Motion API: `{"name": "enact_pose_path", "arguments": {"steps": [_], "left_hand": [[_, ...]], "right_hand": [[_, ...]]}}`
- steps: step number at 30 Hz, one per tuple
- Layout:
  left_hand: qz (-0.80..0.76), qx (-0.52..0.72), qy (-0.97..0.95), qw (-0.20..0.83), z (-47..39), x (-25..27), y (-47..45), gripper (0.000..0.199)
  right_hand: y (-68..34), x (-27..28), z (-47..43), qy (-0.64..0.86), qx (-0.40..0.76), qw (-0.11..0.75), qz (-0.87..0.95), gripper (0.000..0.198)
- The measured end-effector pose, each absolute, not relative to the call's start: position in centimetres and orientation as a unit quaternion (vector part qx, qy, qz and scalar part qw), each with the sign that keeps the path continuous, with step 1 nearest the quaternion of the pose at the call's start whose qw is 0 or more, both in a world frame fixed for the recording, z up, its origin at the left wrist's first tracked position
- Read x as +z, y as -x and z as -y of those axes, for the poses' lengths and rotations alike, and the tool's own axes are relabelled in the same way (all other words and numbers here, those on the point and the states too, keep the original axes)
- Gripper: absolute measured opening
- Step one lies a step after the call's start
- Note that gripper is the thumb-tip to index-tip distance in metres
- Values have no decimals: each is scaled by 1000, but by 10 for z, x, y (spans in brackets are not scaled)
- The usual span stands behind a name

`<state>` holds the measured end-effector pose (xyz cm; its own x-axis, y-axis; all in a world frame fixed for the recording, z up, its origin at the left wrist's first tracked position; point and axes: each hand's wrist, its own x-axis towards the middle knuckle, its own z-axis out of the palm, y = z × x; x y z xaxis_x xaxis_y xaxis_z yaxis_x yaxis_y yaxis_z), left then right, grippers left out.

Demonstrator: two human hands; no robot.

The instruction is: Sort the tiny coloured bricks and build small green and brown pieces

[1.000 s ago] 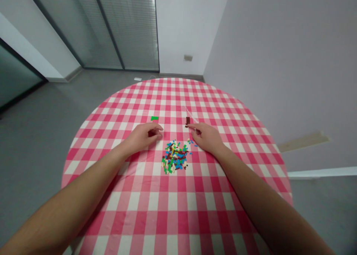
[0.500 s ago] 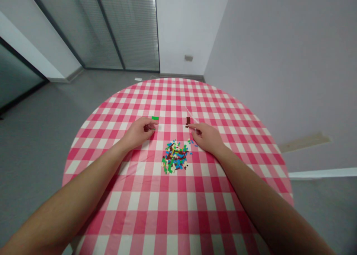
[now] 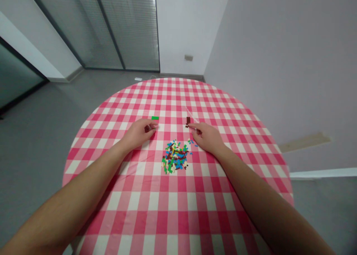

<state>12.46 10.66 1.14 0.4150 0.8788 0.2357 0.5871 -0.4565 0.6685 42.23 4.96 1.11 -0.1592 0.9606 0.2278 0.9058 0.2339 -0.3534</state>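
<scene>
My left hand point(image 3: 140, 132) rests on the cloth left of the middle, thumb and index finger apart, with nothing visible held between them. Just beyond its fingers lies a flat green building brick point(image 3: 155, 118). Across from it, my right hand point(image 3: 206, 136) has its index finger stretched out, the tip at some small dark brown bricks point(image 3: 186, 126). A larger dark brown brick point(image 3: 188, 119) lies just behind these. Between the hands, nearer to me, spreads a pile of small bricks point(image 3: 175, 158) in green, blue, white, brown and yellow.
The round table wears a red-and-white checked tablecloth point(image 3: 173, 214). A few loose blue and green bricks point(image 3: 191, 141) lie between the pile and my right hand. A thin whitish streak point(image 3: 192, 114) runs behind the brown bricks. A wall point(image 3: 279, 80) stands on the right.
My left hand has shifted very slightly, and a green speck by its thumb is no longer visible. My right hand stays at the brown bricks.
</scene>
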Motion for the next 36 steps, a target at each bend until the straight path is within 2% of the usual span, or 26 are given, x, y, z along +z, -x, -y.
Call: {"name": "enact_pose_path", "arguments": {"steps": [12,18,25,31,36], "left_hand": [[-458,263,-832,171,-108,16,-124,25],[-465,277,-820,187,-107,16,-126,27],[-522,299,-783,162,-112,13,-124,26],[-601,297,-737,88,-118,12,-116,25],[-598,278,-746,92,-120,12,-115,26]], "right_hand": [[-422,11,-49,613,68,210,758,36],[-422,12,-49,615,67,209,757,36],[-421,13,-49,615,65,213,757,36],[-423,10,-50,614,62,211,758,36],[-423,10,-50,614,64,205,760,36]]}}
